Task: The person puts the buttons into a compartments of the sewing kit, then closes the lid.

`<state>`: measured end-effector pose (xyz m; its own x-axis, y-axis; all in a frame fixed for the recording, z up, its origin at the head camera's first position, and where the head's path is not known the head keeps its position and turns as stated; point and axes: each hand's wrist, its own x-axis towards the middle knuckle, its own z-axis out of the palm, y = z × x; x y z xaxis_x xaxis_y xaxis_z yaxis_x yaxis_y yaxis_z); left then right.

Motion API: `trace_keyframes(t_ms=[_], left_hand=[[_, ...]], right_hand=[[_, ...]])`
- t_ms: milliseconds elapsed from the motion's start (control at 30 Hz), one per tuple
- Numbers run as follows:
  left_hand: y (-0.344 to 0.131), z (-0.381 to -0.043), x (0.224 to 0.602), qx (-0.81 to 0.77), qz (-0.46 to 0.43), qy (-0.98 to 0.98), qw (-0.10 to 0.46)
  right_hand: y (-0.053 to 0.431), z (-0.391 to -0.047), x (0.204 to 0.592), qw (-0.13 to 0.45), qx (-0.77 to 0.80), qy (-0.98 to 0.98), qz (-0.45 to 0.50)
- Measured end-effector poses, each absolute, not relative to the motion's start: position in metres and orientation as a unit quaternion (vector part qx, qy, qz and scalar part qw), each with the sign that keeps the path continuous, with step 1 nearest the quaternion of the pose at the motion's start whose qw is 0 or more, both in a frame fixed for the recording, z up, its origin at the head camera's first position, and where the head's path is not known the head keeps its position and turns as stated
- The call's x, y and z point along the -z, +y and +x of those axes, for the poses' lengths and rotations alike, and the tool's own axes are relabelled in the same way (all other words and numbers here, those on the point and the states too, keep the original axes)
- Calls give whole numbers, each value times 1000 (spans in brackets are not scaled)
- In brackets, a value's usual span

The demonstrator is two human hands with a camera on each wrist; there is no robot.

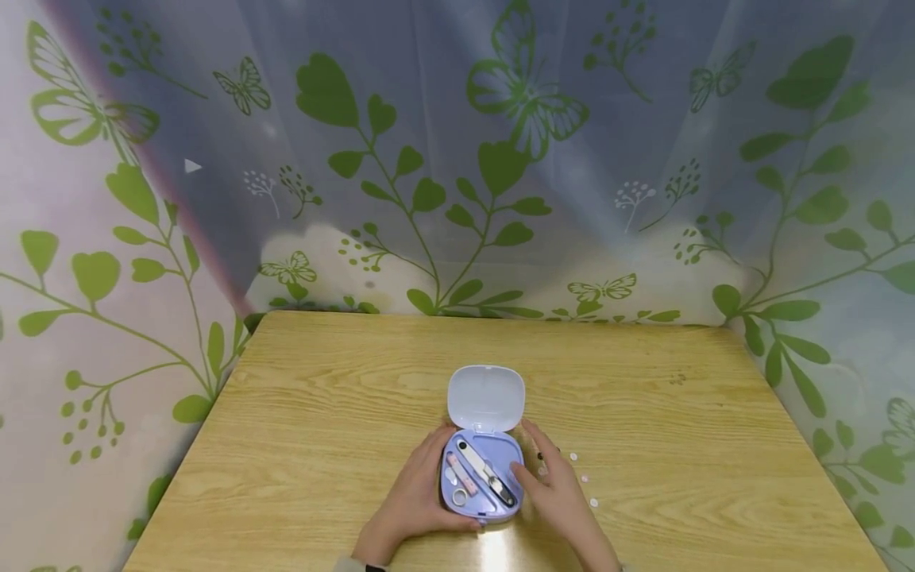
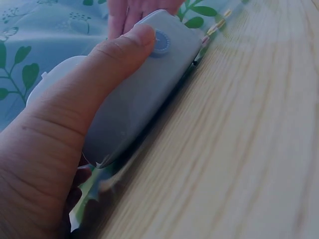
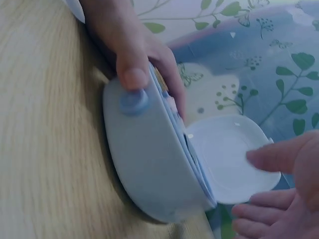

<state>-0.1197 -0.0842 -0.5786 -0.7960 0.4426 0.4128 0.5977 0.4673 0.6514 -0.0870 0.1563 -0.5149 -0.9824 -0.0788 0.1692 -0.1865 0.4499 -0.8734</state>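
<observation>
A lavender hinged case (image 1: 504, 450) sits on the table with its whitish lid (image 1: 486, 399) raised at the back. Inside lie a long white tool with a dark end (image 1: 488, 473), a pink-and-white strip (image 1: 461, 475) and a pale ring (image 1: 460, 497). My left hand (image 1: 415, 499) holds the case along its left side, the thumb at the round blue front button (image 2: 161, 44). At the right side my right hand (image 1: 563, 494) has its thumb near the case's right rim. In the right wrist view its fingers are extended and grip nothing.
Several small white buttons (image 1: 584, 478) lie on the wooden table (image 1: 322, 397) to the right of the case, partly behind my right hand. A leaf-and-butterfly patterned curtain (image 1: 457, 199) hangs along the table's back and sides.
</observation>
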Motion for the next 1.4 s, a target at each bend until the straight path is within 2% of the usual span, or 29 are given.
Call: trace_keyframes(t_ms=[167, 333, 467, 767, 1067, 1400], left_hand=[[-84, -118, 577, 426, -284, -856, 68], [-84, -117, 578, 431, -279, -856, 68], [-84, -118, 580, 428, -278, -857, 66], [-84, -119, 579, 429, -273, -860, 47], [-84, -119, 576, 430, -265, -862, 44], [-84, -118, 577, 427, -254, -867, 42]], right_hand=[[172, -92, 511, 111, -548, -824, 92], [189, -99, 513, 175, -602, -768, 130], [203, -104, 521, 207, -622, -746, 112], [215, -109, 536, 239, -621, -746, 23], [207, -104, 528, 243, -600, -761, 42], [204, -105, 536, 237, -577, -779, 64]])
